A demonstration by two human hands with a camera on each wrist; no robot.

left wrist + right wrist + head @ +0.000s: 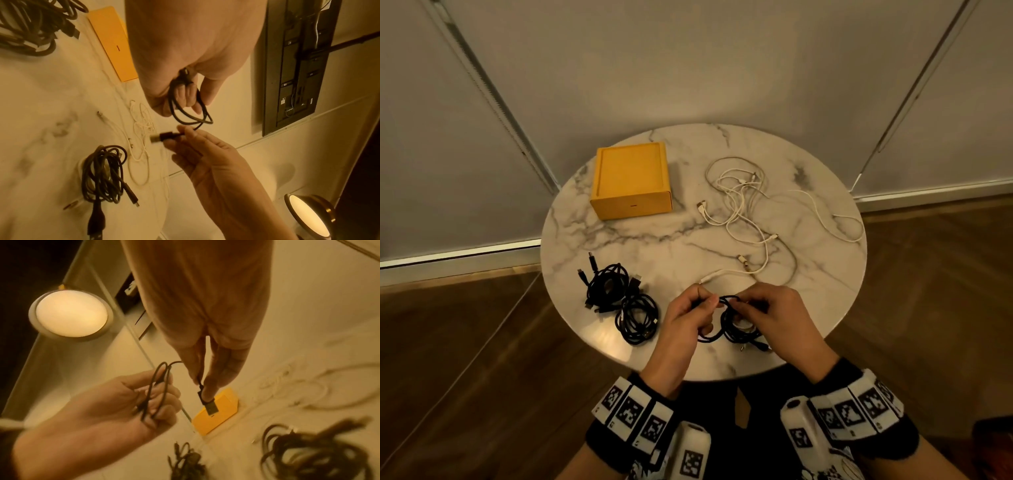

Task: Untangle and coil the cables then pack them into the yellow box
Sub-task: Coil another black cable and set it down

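The left hand [685,318] holds small loops of a black cable [191,113] in its curled fingers. The right hand [774,315] pinches that cable's USB plug [162,137] with thumb and finger. Both hands are over the round marble table [654,240], near its 6 o'clock edge. The yellow box [631,180] sits at 11 o'clock and looks closed. Tangled white cables [750,212] lie at 2 o'clock. Coiled black cables [619,301] lie at 8 o'clock.
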